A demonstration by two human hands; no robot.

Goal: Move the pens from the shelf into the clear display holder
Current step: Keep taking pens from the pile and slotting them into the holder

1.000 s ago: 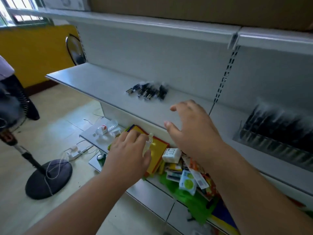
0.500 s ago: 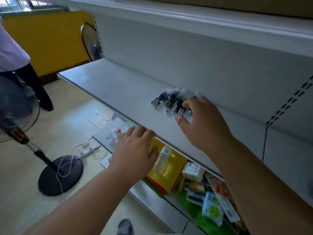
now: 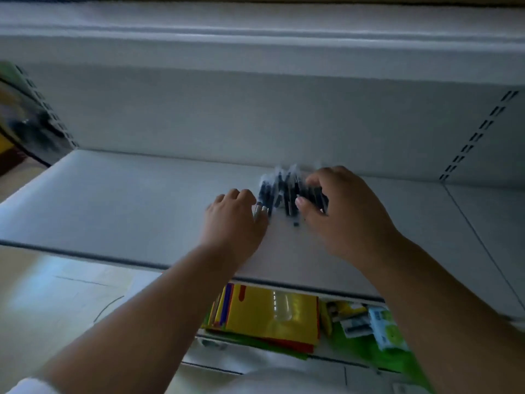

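Observation:
A small heap of dark pens [image 3: 284, 191] with clear caps lies near the back of the white shelf [image 3: 127, 200]. My left hand [image 3: 235, 220] rests on the shelf at the heap's left edge, its curled fingers touching the nearest pens. My right hand [image 3: 343, 211] covers the heap's right side, with its fingers and thumb curled round several pens. The picture is blurred, so single pens are hard to tell apart. The clear display holder is out of view.
The shelf's back wall [image 3: 255, 118] rises right behind the pens, and another shelf [image 3: 255, 32] hangs overhead. Below, a lower shelf carries yellow packets [image 3: 272, 317], a clear bottle [image 3: 282, 305] and green packaging [image 3: 389, 334]. Pale floor [image 3: 56, 297] lies at lower left.
Both hands have moved up and forward onto the shelf. The left hand rose from below the shelf to the pens, and the right hand has closed over the heap.

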